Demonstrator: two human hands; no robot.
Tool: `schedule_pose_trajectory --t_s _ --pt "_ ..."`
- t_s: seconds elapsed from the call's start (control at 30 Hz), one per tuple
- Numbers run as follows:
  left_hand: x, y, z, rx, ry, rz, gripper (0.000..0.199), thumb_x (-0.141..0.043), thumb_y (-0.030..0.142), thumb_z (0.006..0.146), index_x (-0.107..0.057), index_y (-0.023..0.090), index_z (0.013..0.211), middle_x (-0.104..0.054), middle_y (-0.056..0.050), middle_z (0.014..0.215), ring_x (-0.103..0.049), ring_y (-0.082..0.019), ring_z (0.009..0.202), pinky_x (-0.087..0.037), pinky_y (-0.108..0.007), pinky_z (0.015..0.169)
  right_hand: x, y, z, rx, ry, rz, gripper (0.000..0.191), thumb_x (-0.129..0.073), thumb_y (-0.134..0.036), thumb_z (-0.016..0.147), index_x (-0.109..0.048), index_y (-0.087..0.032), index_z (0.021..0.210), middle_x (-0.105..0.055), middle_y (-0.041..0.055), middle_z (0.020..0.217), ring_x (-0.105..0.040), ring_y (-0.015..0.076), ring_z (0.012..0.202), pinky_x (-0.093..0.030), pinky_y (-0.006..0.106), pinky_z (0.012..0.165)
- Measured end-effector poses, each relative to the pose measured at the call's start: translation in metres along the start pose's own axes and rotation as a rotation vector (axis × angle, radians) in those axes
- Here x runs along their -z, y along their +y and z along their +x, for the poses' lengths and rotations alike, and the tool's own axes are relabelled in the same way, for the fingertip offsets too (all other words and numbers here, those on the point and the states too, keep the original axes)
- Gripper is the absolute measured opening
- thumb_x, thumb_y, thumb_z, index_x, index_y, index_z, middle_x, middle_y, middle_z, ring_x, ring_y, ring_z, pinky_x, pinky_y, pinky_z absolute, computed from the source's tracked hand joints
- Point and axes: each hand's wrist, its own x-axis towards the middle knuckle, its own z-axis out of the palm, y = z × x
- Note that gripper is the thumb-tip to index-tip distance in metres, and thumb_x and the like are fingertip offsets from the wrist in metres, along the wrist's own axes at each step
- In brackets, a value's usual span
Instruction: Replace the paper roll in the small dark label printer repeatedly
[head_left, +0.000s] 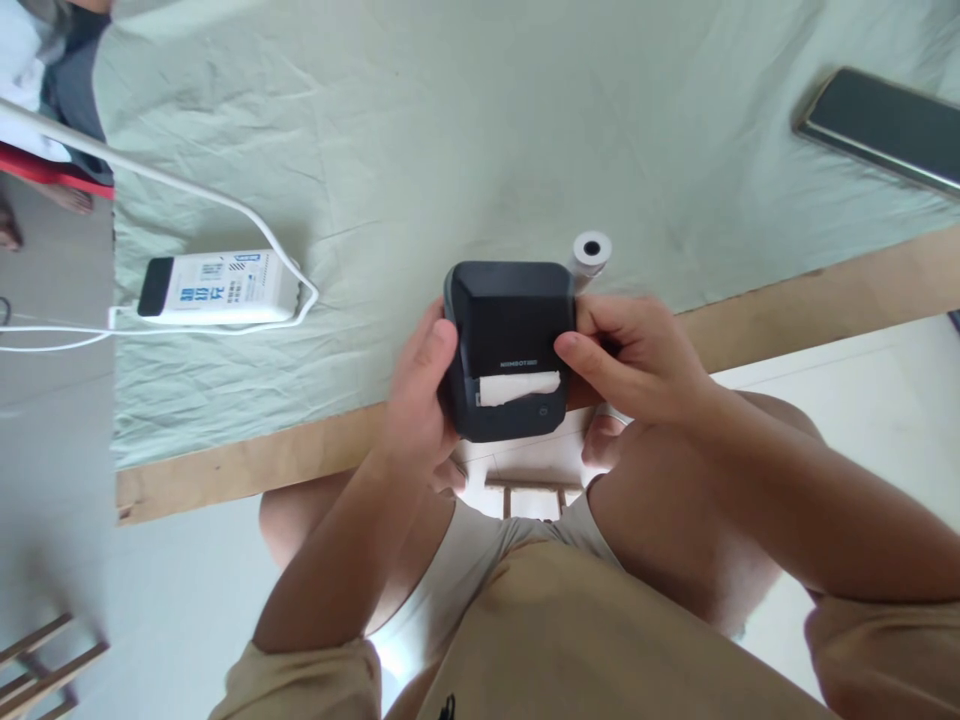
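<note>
A black label printer [512,325] is held over the near edge of the table, between my two hands. White paper [519,388] pokes out of the slot near its front. My left hand [424,385] grips the printer's left side, thumb on the upper edge and the other fingers mostly hidden beneath. My right hand [634,350] is closed on the right side, its thumb against the casing and its fingers curled. Just beyond the printer's far right corner lies a small white paper roll [592,250] with a dark core.
On the left of the green cloth [375,150] lies a white power bank [221,288] with a white cable [187,185] looped around it. A dark phone [889,128] rests at the far right. The table's wooden edge [247,455] runs in front of my knees. Another person's foot [64,197] shows at left.
</note>
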Motion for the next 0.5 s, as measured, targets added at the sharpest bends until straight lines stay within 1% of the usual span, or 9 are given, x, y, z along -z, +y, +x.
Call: schedule_pose_trajectory --t_s 0.07,0.13,0.27,0.33,0.5 --pt "-0.0015 -0.0013 0.0024 -0.001 0.092 -0.017 0.026 -0.066 0.046 0.098 -0.073 0.024 0.086 -0.076 -0.001 0.082 -0.077 -0.023 0.095 -0.063 -0.032 0.080 0.0002 0.0002 0.0002 0.001 -0.002 -0.004 0.047 -0.062 -0.040 0.097 -0.033 -0.022 0.065 -0.034 -0.0071 0.052 -0.030 0.0057 0.048 -0.023 0.023 0.043" --pt "-0.0038 -0.0010 0.0040 0.000 0.129 -0.035 0.027 -0.066 0.041 0.099 -0.071 0.023 0.080 -0.072 0.000 0.074 -0.076 -0.020 0.087 -0.061 -0.030 0.078 0.0002 0.0000 0.0008 0.007 -0.003 -0.014 0.047 -0.061 -0.040 0.098 -0.033 -0.022 0.065 -0.034 -0.0069 0.052 -0.030 0.0058 0.047 -0.023 0.023 0.043" --pt "-0.0061 0.0011 0.0045 0.030 0.090 -0.045 0.029 -0.068 0.043 0.097 -0.068 0.023 0.076 -0.068 0.001 0.068 -0.073 -0.020 0.079 -0.059 -0.030 0.072 0.0000 -0.0009 0.0025 0.001 -0.008 -0.027 0.042 -0.059 -0.033 0.096 -0.033 -0.023 0.065 -0.035 -0.0067 0.052 -0.031 0.0063 0.047 -0.025 0.023 0.043" --pt "-0.0049 0.0011 0.0043 0.034 0.071 -0.055 0.030 -0.068 0.045 0.097 -0.069 0.023 0.077 -0.068 0.001 0.068 -0.071 -0.019 0.075 -0.059 -0.030 0.068 -0.0002 -0.0010 0.0032 -0.004 -0.003 -0.024 0.042 -0.059 -0.033 0.096 -0.032 -0.023 0.066 -0.035 -0.0067 0.052 -0.031 0.0066 0.048 -0.025 0.024 0.043" --pt "0.0008 -0.0003 0.0052 0.016 -0.002 -0.053 0.033 -0.066 0.049 0.099 -0.071 0.023 0.080 -0.068 0.001 0.070 -0.069 -0.017 0.068 -0.057 -0.030 0.065 -0.0005 -0.0009 0.0035 -0.007 -0.006 -0.018 0.042 -0.060 -0.034 0.096 -0.033 -0.023 0.066 -0.035 -0.0068 0.051 -0.031 0.0066 0.047 -0.024 0.024 0.042"
